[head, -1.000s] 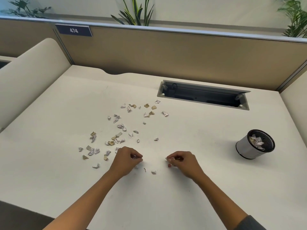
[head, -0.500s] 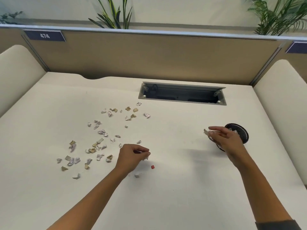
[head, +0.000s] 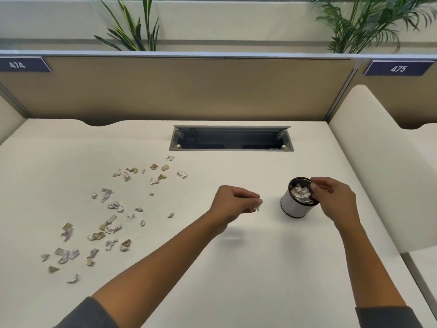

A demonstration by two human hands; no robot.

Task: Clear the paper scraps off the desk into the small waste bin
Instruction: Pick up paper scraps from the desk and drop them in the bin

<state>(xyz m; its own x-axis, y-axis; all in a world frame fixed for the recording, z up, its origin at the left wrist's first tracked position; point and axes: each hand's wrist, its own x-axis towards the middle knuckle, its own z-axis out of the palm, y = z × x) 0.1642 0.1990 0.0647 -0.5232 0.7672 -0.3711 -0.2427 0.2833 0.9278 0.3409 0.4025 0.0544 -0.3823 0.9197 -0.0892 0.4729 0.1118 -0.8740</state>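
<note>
Paper scraps (head: 111, 216) litter the cream desk (head: 236, 268) below tan partitions (head: 189, 91).

The right hand (head: 334, 200) has travelled from the desk's (head: 236, 268) near middle to the small waste bin (head: 296, 204) by the right edge, fingers curled over its rim. The left hand (head: 236, 202) has lifted off the scattered paper scraps (head: 111, 218) and moved rightward toward the bin, pinching white scraps (head: 257, 207).

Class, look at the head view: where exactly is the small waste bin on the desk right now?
The small waste bin stands right of centre on the desk, in front of the cable hatch, with the right hand over its rim.
</note>
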